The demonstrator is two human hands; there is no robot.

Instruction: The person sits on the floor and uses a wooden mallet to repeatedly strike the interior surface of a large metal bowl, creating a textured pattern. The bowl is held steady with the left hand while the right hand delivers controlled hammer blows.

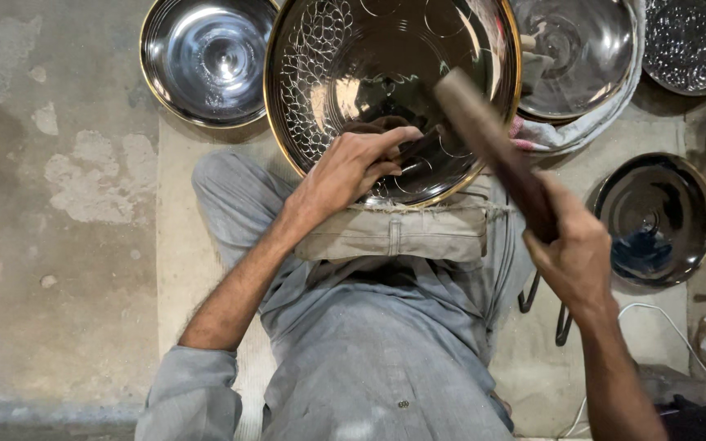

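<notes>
Punch (415, 149) in left hand (351, 167), on tray (328, 73)

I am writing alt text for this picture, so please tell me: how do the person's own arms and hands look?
Both hands, left and right, are bare, without gloves or rings visible. The grey cloth sleeve is rolled up on the left arm.

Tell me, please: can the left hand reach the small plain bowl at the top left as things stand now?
Probably yes, but not at once. The left hand grips a thin tool against the large patterned bowl. The plain bowl lies beside it on the left, with nothing between, so the way looks free once the tool is let go.
</notes>
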